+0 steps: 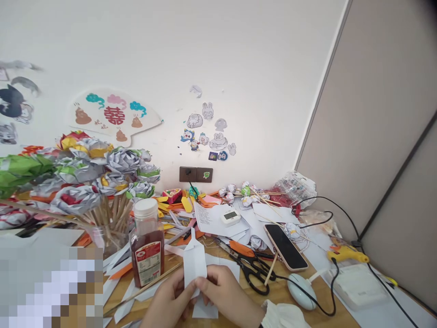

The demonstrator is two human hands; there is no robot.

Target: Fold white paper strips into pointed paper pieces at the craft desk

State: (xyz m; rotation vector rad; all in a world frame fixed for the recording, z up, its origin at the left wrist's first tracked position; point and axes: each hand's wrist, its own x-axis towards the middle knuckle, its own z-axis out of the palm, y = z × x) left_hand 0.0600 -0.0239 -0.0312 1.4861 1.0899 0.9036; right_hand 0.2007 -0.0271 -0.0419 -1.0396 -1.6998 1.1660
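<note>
A folded white paper strip (194,260) with a narrow pointed tip stands upright between my two hands, low in the middle of the head view. My left hand (175,291) is closed on its left edge, the thumb pressed near the bottom. On the right edge, my right hand (218,288) pinches it, with both thumbs nearly meeting. The curled fingers behind the paper are partly hidden. Below the hands another white paper piece (205,311) lies on the wooden table (235,319). Just left of my left hand is a bottle of reddish-brown liquid (149,257) with a white lid.
Paper flowers on sticks (99,182) fill a clear container at left. Black scissors (254,269), a phone (286,247), a white timer (230,217), a pale blue mouse-shaped device (301,291) and a yellow glue gun (348,255) lie to the right. Paper scraps and cables spread around.
</note>
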